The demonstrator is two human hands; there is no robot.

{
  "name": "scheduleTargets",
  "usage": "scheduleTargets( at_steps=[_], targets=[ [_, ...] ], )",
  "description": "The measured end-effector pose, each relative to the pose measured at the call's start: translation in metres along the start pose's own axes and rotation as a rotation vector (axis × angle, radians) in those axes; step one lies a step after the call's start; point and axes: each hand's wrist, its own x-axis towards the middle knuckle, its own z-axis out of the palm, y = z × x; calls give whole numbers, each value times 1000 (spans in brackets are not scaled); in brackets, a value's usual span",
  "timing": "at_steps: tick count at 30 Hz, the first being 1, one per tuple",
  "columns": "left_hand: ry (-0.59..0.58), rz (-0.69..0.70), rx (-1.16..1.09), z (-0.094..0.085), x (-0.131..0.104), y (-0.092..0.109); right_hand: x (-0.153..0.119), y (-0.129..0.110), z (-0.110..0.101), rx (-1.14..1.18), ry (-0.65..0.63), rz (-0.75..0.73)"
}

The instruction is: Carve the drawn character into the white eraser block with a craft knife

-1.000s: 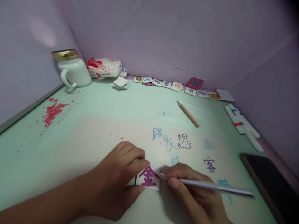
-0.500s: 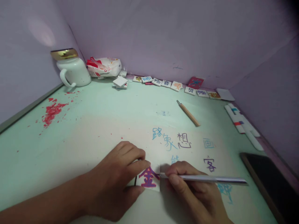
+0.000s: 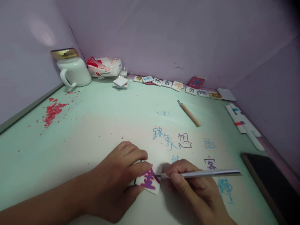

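My left hand (image 3: 117, 181) pinches a small white square block (image 3: 150, 181) that bears a red and purple character and lies on the pale green mat (image 3: 98, 125). My right hand (image 3: 194, 190) grips a thin silver tool (image 3: 201, 173) like a pen, its tip against the block's right side. The block sits turned a little clockwise. Inked characters (image 3: 172, 140) in blue and purple mark the mat just beyond both hands.
A white mug with a gold lid (image 3: 71, 70) and a plastic packet (image 3: 105, 66) stand at the back left, near red crumbs (image 3: 52, 112). A row of character blocks (image 3: 178, 86) lines the back wall. A wooden-handled tool (image 3: 189, 113), white markers (image 3: 242, 123) and a dark tablet (image 3: 269, 181) lie right.
The block has turned slightly clockwise under my left fingers. The silver tool has swung flatter, its far end lifting up and to the left.
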Motion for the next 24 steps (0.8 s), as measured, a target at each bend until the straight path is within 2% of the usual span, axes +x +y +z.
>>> scheduleTargets(
  at_steps=[3,7,11,14,20,24],
  targets=[
    [12,50,27,-2,0,0,-1,1,-1,-8,16,14],
    [111,115,41,-2,-2,-1,-1,1,-2,3,96,-13],
    [138,10,48,3,-3,0,-1,1,-2,-57,151,-136],
    [80,-43,74,4,-2,2,-1,2,-3,-147,134,-251],
    [59,41,19,4,-2,1,-1,4,-7,-351,-10,-562],
    [83,28,31,4,-3,-2,2,7,-6,-407,-9,-627]
  ],
)
